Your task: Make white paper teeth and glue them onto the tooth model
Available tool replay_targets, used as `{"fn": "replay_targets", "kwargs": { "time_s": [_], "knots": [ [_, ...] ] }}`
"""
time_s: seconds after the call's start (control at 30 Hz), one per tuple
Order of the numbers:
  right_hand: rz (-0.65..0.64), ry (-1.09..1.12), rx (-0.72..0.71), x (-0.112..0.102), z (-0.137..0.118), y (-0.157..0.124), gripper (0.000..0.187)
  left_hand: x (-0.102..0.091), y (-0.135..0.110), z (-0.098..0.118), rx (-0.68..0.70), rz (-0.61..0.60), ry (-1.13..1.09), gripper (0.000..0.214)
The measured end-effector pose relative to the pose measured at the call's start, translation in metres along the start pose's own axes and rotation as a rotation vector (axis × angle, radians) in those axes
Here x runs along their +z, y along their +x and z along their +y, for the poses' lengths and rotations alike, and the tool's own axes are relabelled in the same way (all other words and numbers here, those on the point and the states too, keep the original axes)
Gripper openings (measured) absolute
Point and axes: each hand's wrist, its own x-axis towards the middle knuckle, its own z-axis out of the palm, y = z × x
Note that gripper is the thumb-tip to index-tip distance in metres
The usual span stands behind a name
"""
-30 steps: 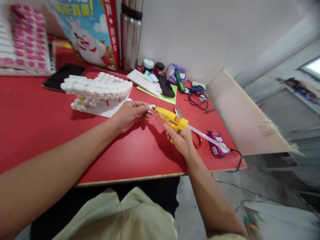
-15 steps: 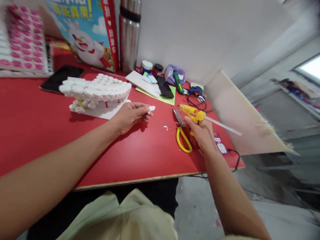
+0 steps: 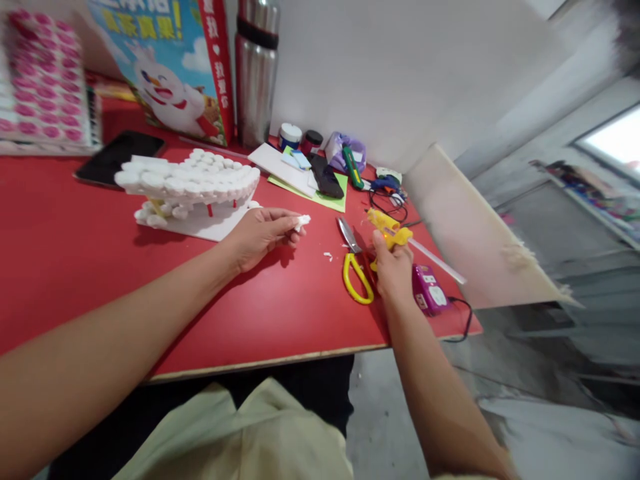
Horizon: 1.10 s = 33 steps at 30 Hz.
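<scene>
Between the thumb and fingers of my left hand point(image 3: 265, 235) is a small white piece point(image 3: 302, 221), its kind too small to make out. My right hand point(image 3: 394, 267) is wrapped round a yellow glue gun point(image 3: 386, 228), whose nozzle points away to the upper left. A clear glue stick point(image 3: 440, 261) sticks out of its back end. Scissors with yellow handles point(image 3: 358, 280) lie on the table just left of my right hand. Behind my left hand stands a white model point(image 3: 190, 180) built of rounded white pieces on a white base, with red posts under it.
On the red table point(image 3: 280, 313) are a purple power socket point(image 3: 431, 291), a black phone point(image 3: 119, 157), a steel flask point(image 3: 257, 73) and a printed box point(image 3: 165, 73). White scraps point(image 3: 327, 255) lie near the scissors. A pale board point(image 3: 480, 233) leans at the right edge.
My right hand and the glue gun have shifted slightly away from the scissors, showing more of the power socket. My left hand stays nearly still with the white piece. The view has turned a little.
</scene>
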Motion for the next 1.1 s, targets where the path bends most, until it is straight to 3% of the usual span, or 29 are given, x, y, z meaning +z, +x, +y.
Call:
{"fn": "replay_targets", "kwargs": {
  "time_s": [0.17, 0.27, 0.37, 0.57, 0.83, 0.93, 1.0, 1.1],
  "knots": [
    [-0.010, 0.089, -0.022, 0.032, -0.019, -0.020, 0.044, -0.001, 0.000, -0.001, 0.007, -0.014, 0.013, 0.025],
    [-0.027, 0.187, 0.036, 0.037, -0.027, -0.019, 0.046, -0.003, 0.000, -0.002, 0.014, -0.028, 0.009, 0.029],
    [-0.009, 0.205, 0.077, 0.021, -0.024, -0.005, 0.046, -0.004, 0.001, -0.003, 0.015, -0.042, -0.016, 0.030],
    [-0.054, -0.078, 0.042, -0.022, 0.001, 0.022, 0.034, -0.005, 0.002, -0.004, 0.004, -0.054, -0.048, 0.030],
    [-0.103, -0.363, -0.054, -0.026, 0.012, 0.022, 0.042, -0.003, -0.001, -0.004, -0.020, -0.059, -0.033, 0.024],
    [-0.156, -0.555, -0.108, -0.039, 0.005, 0.007, 0.046, -0.003, -0.001, -0.003, -0.013, -0.068, -0.039, 0.024],
    [-0.175, -0.694, -0.217, -0.049, -0.008, -0.015, 0.051, -0.003, 0.000, -0.003, -0.003, -0.084, -0.047, 0.026],
    [-0.077, -0.731, -0.429, -0.057, -0.041, -0.054, 0.047, -0.002, -0.001, -0.003, 0.002, -0.092, -0.056, 0.027]
  ]
}}
